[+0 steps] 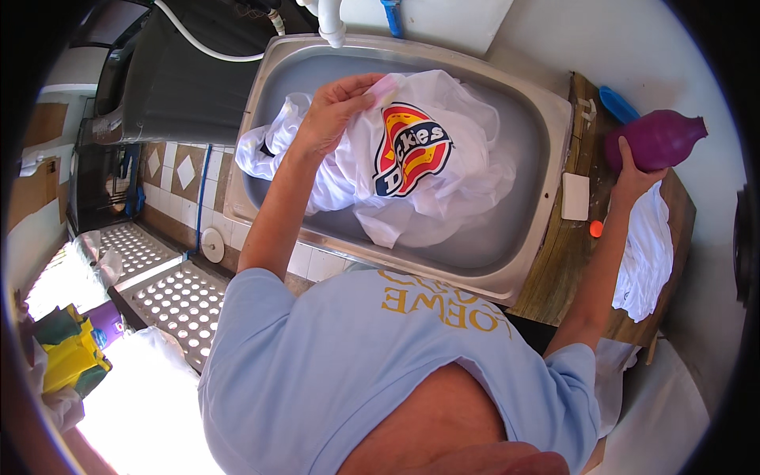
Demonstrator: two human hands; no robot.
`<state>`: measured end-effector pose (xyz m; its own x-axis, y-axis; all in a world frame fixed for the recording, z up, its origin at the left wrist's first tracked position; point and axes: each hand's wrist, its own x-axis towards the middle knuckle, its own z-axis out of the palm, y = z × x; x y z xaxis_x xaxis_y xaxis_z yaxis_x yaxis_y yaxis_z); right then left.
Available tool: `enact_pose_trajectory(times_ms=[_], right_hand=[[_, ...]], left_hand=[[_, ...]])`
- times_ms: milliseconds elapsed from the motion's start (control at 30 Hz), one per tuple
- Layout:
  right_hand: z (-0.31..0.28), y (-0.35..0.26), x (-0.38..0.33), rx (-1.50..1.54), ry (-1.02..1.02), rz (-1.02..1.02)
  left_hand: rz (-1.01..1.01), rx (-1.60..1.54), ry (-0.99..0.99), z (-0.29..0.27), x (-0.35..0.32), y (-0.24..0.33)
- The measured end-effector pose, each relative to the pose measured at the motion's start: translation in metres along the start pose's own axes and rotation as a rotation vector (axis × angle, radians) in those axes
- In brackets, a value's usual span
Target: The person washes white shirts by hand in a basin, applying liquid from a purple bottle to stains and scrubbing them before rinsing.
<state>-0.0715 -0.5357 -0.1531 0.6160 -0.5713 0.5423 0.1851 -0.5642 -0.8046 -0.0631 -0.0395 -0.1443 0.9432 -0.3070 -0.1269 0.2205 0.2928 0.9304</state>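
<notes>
One steel sink point(546, 142) fills the middle of the view, and in it lies one white garment point(467, 158), crumpled and spread across the basin, with a single curved emblem point(410, 149) in red, yellow and dark blue facing up near its centre. The left hand point(336, 111) rests on the garment's upper left part, fingers curled and pinching the cloth together with a small pale pink piece point(385, 89). To the right of the sink runs a wooden counter point(566, 253), where a second white cloth point(645, 249) hangs over the edge. The right hand point(633, 178) is wrapped around the base of one purple bottle point(657, 138) lying tilted on the counter's far end. Between the sink and that hand sit one white rectangular bar point(575, 196) and one small orange cap point(596, 229), just apart from each other.
</notes>
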Motion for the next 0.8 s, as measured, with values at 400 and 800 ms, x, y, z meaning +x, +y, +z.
enact_pose_trajectory(times_ms=[400, 800], right_hand=[[0.010, -0.054, -0.084, 0.011, -0.075, -0.043], [0.145, -0.164, -0.210, 0.164, -0.991, 0.397]], left_hand=[[-0.045, 0.028, -0.092, -0.032, -0.035, 0.071], [0.423, 0.235, 0.016, -0.037, -0.074, 0.220]])
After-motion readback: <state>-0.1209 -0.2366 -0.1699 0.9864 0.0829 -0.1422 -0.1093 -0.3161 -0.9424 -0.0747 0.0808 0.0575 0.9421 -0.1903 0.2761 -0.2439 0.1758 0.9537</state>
